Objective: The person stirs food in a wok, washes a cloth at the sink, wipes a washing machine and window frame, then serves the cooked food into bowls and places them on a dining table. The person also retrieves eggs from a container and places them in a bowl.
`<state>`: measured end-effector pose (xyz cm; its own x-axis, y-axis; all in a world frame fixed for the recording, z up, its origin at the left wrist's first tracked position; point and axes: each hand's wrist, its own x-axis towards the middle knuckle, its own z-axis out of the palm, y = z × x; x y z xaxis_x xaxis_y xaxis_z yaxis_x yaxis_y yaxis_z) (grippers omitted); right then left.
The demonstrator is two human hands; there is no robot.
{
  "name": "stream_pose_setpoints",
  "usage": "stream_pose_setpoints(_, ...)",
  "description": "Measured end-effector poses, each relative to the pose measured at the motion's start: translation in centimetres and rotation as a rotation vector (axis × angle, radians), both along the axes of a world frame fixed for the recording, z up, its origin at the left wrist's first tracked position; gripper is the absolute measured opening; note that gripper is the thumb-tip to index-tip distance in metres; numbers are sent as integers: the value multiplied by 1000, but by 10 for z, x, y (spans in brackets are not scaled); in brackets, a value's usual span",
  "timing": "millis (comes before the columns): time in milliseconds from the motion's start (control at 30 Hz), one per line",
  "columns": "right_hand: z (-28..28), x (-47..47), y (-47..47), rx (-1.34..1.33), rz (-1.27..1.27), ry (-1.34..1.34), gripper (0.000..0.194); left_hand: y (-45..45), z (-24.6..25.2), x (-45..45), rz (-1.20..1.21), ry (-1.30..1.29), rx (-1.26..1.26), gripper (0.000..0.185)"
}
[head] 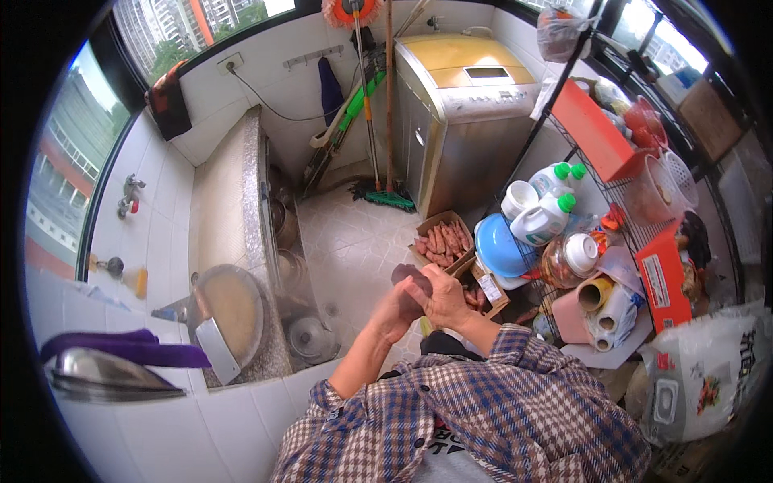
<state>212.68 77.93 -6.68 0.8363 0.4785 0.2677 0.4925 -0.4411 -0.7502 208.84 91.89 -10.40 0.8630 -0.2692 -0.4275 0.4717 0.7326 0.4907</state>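
Both hands meet in front of my body around a dark purplish object (403, 273), possibly a tuber; its exact kind is hard to tell. My left hand (394, 309) wraps its near side, the fingers partly overlapped by the other hand. Pressed against it from the right is my right hand (447, 297), its fingers closed over the top. Just beyond them, a cardboard box (457, 263) on the tiled floor holds several reddish sweet potatoes (445, 238). A second cardboard box (500, 300), with a white label and more sweet potatoes, is partly hidden behind my right hand.
To the left, a cleaver (218, 350) lies on a round chopping board (241, 314) at the stone sink's edge. A washing machine (477, 121) and a green broom (391, 199) stand ahead. At right, a wire rack (622, 202) carries detergent bottles (543, 220) near a blue basin (504, 244).
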Motion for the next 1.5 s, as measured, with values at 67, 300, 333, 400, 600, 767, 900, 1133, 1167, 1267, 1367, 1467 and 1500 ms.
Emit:
stream_pose_setpoints(67,3,25,20,94,16,-67,43,27,-5,18,15,-20,28,36)
stream_pose_setpoints(300,20,174,67,768,211,1003,43,83,20,116,166,-315,184,24)
stream_pose_setpoints(333,23,201,60,1004,301,1236,48,85,29,137,152,-382,186,26)
stream_pose_setpoints(400,30,253,59,1140,472,1391,56,85,46,181,229,-243,229,32)
stream_pose_setpoints(600,37,323,73,566,382,509,56,56,41,299,174,-74,266,38)
stream_pose_setpoints(767,38,398,69,554,13,870,39,49,33,378,-7,-186,560,27)
stream_pose_setpoints(900,48,498,57,767,-287,471,35,63,52,449,-59,-451,556,37)
stream_pose_setpoints(1133,27,644,6,-364,-635,-144,55,185,29,549,-39,-317,684,50)
stream_pose_setpoints(1167,10,646,25,-590,-627,-55,55,203,23,561,-23,-260,712,51)
stream_pose_setpoints(1267,-8,675,72,-611,-539,-240,57,227,10,627,-67,-274,735,46)
stream_pose_setpoints(1367,6,711,103,-611,-389,-278,55,212,14,696,-165,-314,756,39)
stream_pose_setpoints(1467,29,747,112,-633,-252,-296,52,158,32,750,5,-581,855,34)
stream_pose_setpoints(1500,34,762,113,-619,-204,-331,51,142,41,764,148,-730,1009,32)
